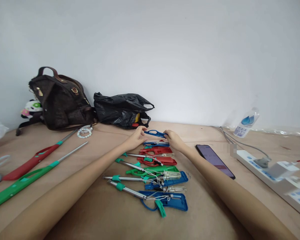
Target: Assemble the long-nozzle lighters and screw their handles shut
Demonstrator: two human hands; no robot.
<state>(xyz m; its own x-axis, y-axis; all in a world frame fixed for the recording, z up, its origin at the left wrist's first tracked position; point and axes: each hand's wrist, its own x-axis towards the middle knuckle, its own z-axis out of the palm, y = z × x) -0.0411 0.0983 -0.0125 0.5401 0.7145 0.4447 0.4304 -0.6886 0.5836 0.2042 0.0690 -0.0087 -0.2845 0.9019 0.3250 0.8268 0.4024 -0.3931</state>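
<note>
Left hand [138, 136] and right hand [174, 140]: both grips clamped on blue casing [161, 135]; its ends hidden; phone [215, 160] text unreadable.

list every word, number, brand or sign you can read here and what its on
No words or numbers are clearly readable.
Bottle: blue drop-shaped sign; lettering below too blurred to read.
Phone: characters on the lit screen too faint and blurred.
Blue casing between the hands: any marking too small to read.
</note>
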